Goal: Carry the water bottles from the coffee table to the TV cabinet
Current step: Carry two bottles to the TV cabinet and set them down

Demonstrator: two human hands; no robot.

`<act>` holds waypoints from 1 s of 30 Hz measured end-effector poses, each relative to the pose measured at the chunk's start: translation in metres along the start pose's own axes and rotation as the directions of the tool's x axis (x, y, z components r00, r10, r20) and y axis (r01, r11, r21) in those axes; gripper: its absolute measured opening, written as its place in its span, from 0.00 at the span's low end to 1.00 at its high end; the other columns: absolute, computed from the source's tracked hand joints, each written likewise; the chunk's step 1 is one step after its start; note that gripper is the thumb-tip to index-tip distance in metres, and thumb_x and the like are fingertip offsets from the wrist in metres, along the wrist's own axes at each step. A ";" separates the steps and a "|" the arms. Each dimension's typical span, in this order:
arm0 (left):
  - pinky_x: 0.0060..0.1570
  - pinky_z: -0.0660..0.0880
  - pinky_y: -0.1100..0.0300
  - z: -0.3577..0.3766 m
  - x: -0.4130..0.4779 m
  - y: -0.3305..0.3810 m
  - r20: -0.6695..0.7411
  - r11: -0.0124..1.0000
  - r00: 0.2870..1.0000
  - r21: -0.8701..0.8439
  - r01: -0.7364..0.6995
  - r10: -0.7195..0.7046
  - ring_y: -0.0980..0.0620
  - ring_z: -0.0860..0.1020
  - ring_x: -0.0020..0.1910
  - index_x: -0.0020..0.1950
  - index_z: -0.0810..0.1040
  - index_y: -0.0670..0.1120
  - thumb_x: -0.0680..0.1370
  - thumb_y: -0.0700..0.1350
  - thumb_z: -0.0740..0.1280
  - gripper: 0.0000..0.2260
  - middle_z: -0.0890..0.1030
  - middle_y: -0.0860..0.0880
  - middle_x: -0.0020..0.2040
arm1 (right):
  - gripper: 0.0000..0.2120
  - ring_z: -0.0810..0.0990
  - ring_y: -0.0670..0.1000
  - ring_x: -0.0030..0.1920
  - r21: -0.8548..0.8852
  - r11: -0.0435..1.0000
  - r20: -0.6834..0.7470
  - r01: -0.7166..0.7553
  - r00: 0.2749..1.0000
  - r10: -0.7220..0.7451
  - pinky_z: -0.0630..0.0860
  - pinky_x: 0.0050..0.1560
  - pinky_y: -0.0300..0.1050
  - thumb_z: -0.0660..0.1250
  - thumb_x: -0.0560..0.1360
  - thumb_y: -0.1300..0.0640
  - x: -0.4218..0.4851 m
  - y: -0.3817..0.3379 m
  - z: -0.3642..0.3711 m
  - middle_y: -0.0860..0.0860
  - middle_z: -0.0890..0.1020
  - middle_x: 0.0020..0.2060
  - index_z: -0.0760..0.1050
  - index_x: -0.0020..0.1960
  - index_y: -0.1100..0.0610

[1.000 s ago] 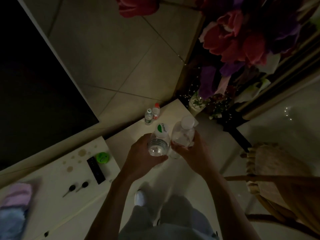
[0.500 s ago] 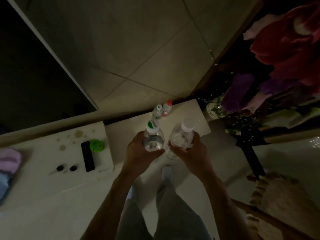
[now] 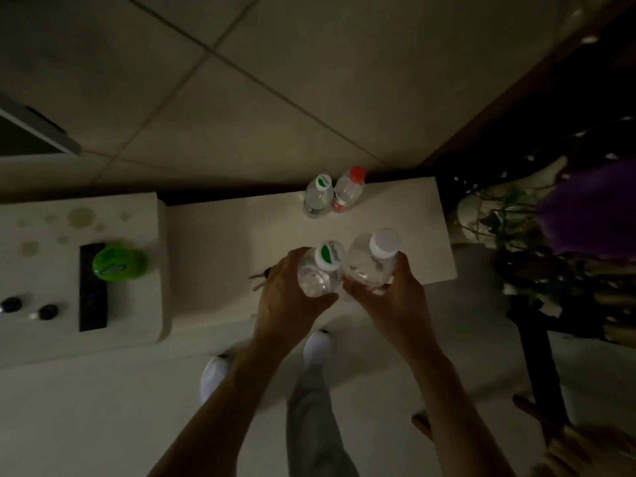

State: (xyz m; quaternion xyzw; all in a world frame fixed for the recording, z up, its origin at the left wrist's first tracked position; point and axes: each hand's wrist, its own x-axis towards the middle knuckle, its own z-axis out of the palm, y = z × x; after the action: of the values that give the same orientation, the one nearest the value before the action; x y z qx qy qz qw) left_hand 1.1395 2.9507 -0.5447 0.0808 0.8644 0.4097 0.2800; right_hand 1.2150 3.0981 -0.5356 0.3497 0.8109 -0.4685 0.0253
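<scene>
Over the TV cabinet (image 3: 241,232), both hands hold bottles, one cap (image 3: 329,255) reading "Chiffond".

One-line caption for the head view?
Left hand and right hand each hold a water bottle over the cabinet.

1 head-worn wide-angle view looks steeply down from standing height — the white cabinet top (image 3: 241,235) lies mid-frame, tiled wall at the far edge, the person's forearms and shoes (image 3: 318,346) near. Edges bend, dim light.
</scene>
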 end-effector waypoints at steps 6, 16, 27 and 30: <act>0.53 0.66 0.64 0.055 0.062 -0.038 -0.062 0.997 0.998 0.079 0.020 -0.015 0.57 0.70 0.57 0.68 0.68 0.49 0.66 0.49 0.78 0.34 0.73 0.48 0.64 | 0.34 0.75 0.45 0.62 -0.010 0.998 -0.054 0.067 0.996 -0.067 0.76 0.62 0.49 0.78 0.66 0.46 0.067 0.070 0.031 0.44 0.76 0.62 0.68 0.67 0.49; 0.59 0.73 0.57 0.114 0.149 -0.076 -0.194 0.999 0.981 0.036 0.033 -0.025 0.51 0.75 0.60 0.66 0.70 0.46 0.66 0.48 0.79 0.32 0.77 0.48 0.61 | 0.39 0.74 0.48 0.64 -0.011 0.988 -0.136 0.155 0.979 -0.155 0.73 0.62 0.41 0.77 0.66 0.47 0.167 0.119 0.062 0.51 0.75 0.65 0.66 0.71 0.56; 0.59 0.75 0.54 0.143 0.183 -0.085 -0.313 1.000 0.950 0.029 -0.008 0.017 0.48 0.76 0.60 0.66 0.70 0.43 0.66 0.46 0.79 0.32 0.78 0.45 0.61 | 0.37 0.74 0.50 0.66 -0.016 0.986 -0.122 0.163 0.979 -0.164 0.74 0.66 0.48 0.78 0.67 0.52 0.195 0.128 0.082 0.53 0.76 0.66 0.66 0.71 0.59; 0.59 0.75 0.54 0.141 0.182 -0.084 -0.314 1.000 0.949 -0.028 0.015 -0.023 0.49 0.76 0.60 0.65 0.71 0.43 0.65 0.46 0.79 0.32 0.78 0.46 0.60 | 0.37 0.73 0.47 0.64 0.003 0.990 -0.100 0.139 0.985 -0.138 0.77 0.62 0.49 0.78 0.68 0.53 0.193 0.130 0.082 0.53 0.75 0.66 0.65 0.70 0.59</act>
State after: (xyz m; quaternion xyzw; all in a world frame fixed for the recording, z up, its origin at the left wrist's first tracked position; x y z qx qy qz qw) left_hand 1.0737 3.0565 -0.7557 0.0029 0.8934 0.4255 0.1438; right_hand 1.1227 3.1804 -0.7485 0.3154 0.8313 -0.4550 -0.0495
